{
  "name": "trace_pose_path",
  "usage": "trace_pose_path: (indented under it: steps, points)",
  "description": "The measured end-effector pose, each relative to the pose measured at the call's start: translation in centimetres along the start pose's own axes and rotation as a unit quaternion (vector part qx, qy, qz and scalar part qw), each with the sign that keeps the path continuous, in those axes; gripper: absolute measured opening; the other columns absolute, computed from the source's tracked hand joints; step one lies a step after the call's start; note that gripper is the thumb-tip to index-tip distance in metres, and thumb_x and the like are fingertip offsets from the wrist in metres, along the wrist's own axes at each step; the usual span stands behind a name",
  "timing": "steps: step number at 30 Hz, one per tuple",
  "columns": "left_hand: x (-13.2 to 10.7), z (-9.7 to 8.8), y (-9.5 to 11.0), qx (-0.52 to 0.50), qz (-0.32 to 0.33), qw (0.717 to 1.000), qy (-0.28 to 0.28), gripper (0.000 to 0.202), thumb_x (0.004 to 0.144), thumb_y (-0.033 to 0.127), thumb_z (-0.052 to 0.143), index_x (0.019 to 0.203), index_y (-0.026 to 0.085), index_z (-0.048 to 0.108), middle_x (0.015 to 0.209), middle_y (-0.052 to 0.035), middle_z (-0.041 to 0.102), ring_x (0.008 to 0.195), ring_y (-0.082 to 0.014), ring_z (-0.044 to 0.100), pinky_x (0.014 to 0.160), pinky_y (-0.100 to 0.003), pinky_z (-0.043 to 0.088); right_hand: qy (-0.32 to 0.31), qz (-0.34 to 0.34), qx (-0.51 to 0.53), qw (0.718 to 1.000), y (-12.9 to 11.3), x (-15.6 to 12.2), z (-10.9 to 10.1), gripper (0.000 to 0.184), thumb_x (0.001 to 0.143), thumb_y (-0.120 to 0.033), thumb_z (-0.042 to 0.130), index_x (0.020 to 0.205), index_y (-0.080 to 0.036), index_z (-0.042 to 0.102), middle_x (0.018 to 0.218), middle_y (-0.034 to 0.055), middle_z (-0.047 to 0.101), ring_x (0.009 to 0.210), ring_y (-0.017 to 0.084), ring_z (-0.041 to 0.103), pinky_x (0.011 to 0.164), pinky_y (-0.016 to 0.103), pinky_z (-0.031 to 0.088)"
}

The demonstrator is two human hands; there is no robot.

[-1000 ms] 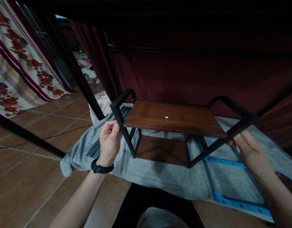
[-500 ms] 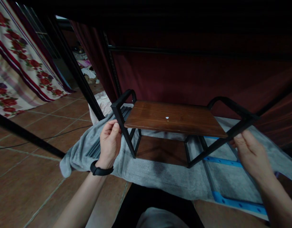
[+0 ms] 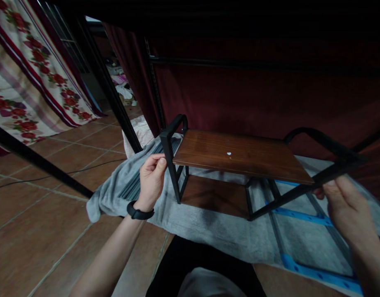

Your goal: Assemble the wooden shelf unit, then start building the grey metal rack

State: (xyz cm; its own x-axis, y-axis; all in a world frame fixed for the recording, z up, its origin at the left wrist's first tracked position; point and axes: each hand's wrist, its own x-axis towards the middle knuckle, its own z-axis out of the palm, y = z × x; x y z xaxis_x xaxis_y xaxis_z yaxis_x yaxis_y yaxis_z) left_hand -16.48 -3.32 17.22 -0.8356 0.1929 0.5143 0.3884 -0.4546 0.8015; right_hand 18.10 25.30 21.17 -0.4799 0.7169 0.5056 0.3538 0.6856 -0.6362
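Our left hand (image 3: 152, 179) and right hand (image 3: 349, 202) pinch the black side bars (image 3: 168, 152) of the little shelf (image 3: 245, 156), which stands on the grey blanket (image 3: 190, 220). We think those bars hold best (it looks stiff, fairly light). Behind hangs red cloth (image 3: 254, 99).

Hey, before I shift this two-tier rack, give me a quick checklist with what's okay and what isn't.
1. Left hand at the left side frame: ok, fingertips at its upright.
2. Right-hand grip: cannot tell, fingers partly hidden by the right side frame.
3. Top wooden board spanning both side frames: ok.
4. Top surface unmarked: not ok, small white spot.
5. Space to the right free: not ok, blue-and-gray frame lies there.
6. Joints tight: cannot tell.
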Motion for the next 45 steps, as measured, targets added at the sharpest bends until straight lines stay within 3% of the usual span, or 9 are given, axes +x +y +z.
trace_pose_path:
  steps: [6,14,20,32,45]
  points:
    - [-0.4,-0.6,0.6,0.168,0.091,0.981,-0.034,0.025,0.092,0.043,0.062,0.090,0.021,0.072,0.080,0.0001,0.064,0.076,-0.0140,0.056,0.072,-0.026,0.044,0.000,0.005,-0.019,1.000,0.0,0.0,-0.2,0.038,0.095,-0.057,0.045,0.079,-0.024,0.055,0.070,-0.0013,0.055,0.067,0.018,0.055,0.065,0.031,0.040]
    - [-0.1,-0.5,0.1,0.148,0.105,0.983,-0.005,0.024,0.089,0.044,0.067,0.088,0.020,0.072,0.079,-0.0004,0.066,0.076,-0.0148,0.059,0.072,-0.027,0.046,-0.008,0.011,0.017,1.000,-0.2,0.3,0.1,0.039,0.094,-0.057,0.048,0.074,-0.024,0.054,0.067,-0.0017,0.052,0.064,0.017,0.051,0.062,0.031,0.038]
    - [-0.2,-0.5,0.0,0.143,0.112,0.983,-0.011,0.018,0.092,0.037,0.065,0.092,0.021,0.073,0.083,-0.0005,0.068,0.079,-0.0141,0.061,0.074,-0.026,0.048,-0.010,0.004,0.010,1.000,-0.2,0.2,0.1,0.039,0.095,-0.056,0.046,0.075,-0.024,0.053,0.068,-0.0022,0.051,0.065,0.016,0.049,0.064,0.030,0.036]
    - [-0.3,-0.9,-0.2,0.149,0.118,0.982,-0.001,0.022,0.091,0.041,0.066,0.095,0.021,0.074,0.086,-0.0016,0.069,0.081,-0.0156,0.063,0.076,-0.028,0.049,0.008,-0.001,0.009,1.000,-0.8,-0.2,0.5,0.037,0.096,-0.055,0.046,0.078,-0.024,0.055,0.071,-0.0009,0.054,0.066,0.018,0.053,0.064,0.032,0.037]
    - [0.6,-2.8,0.3,0.295,0.236,0.919,-0.113,0.024,0.094,0.039,0.060,0.105,0.021,0.071,0.086,-0.0054,0.068,0.079,-0.0193,0.062,0.077,-0.032,0.047,0.019,-0.001,0.011,1.000,0.5,-0.3,0.4,0.034,0.095,-0.053,0.048,0.077,-0.026,0.056,0.074,0.0001,0.058,0.067,0.020,0.055,0.066,0.036,0.039]
